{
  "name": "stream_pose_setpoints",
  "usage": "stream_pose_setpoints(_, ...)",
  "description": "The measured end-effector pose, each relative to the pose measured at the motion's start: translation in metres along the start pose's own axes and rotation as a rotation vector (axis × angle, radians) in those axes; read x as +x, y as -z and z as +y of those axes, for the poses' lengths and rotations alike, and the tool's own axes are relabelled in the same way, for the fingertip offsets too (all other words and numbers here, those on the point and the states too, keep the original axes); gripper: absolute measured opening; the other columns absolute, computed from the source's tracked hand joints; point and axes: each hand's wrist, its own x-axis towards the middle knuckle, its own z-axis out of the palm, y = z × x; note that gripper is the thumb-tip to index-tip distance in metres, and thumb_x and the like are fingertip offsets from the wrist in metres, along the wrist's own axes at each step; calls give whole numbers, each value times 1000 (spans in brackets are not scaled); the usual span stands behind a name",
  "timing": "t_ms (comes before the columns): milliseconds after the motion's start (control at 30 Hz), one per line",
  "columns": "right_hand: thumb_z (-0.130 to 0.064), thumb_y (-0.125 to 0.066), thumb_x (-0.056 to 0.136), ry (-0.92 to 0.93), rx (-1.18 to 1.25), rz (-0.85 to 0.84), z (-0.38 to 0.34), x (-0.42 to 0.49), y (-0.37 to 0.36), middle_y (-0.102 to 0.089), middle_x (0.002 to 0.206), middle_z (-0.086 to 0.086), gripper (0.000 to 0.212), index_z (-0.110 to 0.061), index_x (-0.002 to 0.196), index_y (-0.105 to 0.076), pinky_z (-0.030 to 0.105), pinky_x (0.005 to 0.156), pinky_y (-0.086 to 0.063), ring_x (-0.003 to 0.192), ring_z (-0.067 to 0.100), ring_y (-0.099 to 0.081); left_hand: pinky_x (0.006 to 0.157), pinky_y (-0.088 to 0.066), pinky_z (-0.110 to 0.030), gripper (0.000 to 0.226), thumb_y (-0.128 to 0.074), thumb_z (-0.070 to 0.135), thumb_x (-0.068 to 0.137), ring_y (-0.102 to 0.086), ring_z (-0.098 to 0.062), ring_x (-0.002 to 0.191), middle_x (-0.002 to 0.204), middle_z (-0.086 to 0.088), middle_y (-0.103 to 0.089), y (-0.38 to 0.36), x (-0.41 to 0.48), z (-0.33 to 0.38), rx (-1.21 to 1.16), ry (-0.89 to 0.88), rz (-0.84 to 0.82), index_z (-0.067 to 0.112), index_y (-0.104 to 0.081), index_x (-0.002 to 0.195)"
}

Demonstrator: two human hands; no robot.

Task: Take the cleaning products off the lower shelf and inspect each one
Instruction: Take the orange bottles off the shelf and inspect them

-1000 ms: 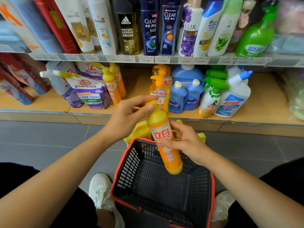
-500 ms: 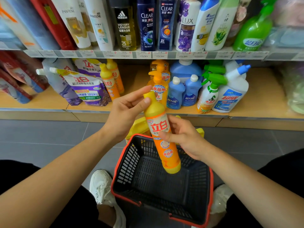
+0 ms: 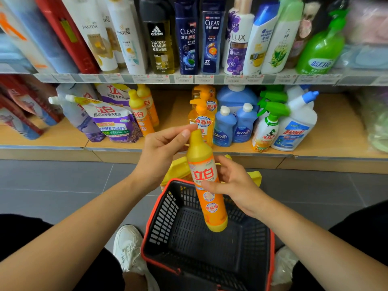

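An orange detergent bottle (image 3: 206, 185) with a yellow cap hangs nearly upright over the basket, label facing me. My left hand (image 3: 161, 152) pinches its yellow neck between thumb and fingers. My right hand (image 3: 233, 181) grips the bottle's middle from the right, thumb across the label. On the lower shelf (image 3: 336, 131) behind stand two more orange bottles (image 3: 140, 116), orange pump bottles (image 3: 202, 114), blue bottles (image 3: 233, 127), green-trigger sprayers (image 3: 266, 129), a white toilet cleaner (image 3: 294, 129) and purple refill pouches (image 3: 111, 120).
A black basket with a red rim (image 3: 159, 208) and yellow handles sits on the grey floor between my white shoes (image 3: 128, 246). The upper shelf (image 3: 189, 78) carries shampoo and body wash bottles. Red packages (image 3: 19, 108) lean at the lower shelf's left end.
The bottle has tipped a little more upright and risen slightly in both hands. My grip on neck and body is the same.
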Motion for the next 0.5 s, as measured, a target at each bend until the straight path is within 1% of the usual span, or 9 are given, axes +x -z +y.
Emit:
stream_pose_setpoints(67,-17,-80,77,-29,79,-50,-1,0,0,-74,117,3,53,-27,126,-62,29,86,-57,111,20,-69,78,-56,-23,28,-59,22,93,-71,-13,100,107,0,-77,3,1,-1,-16,3,-12,13,-71,117)
stream_pose_setpoints(200,-16,-77,79,-45,112,-74,0,2,2,-74,118,5,49,-26,125,-64,30,86,-56,112,22,-69,83,-57,-27,32,-63,16,90,-71,-21,107,114,-8,-75,8,2,-3,-48,-3,-38,8,-68,121)
stream_pose_setpoints(333,-17,-79,78,-17,53,-49,1,2,3,-73,120,4,55,-23,130,-60,33,90,-57,114,21,-68,82,-58,-26,34,-69,13,84,-72,-18,102,108,-3,-77,8,-1,0,0,-28,-64,13,-70,118)
stream_pose_setpoints(400,-22,-83,74,22,-39,-2,2,2,1,-73,120,-2,60,-28,129,-59,28,90,-56,113,16,-68,80,-58,-24,34,-71,15,82,-73,-16,98,104,0,-78,7,-2,1,41,-39,-47,16,-71,116)
stream_pose_setpoints(500,-25,-91,68,94,-183,119,4,3,1,-72,116,-8,63,-37,120,-58,18,85,-53,108,8,-67,77,-59,-25,35,-77,22,77,-72,-16,90,98,0,-78,7,-4,2,132,-57,-5,19,-73,112)
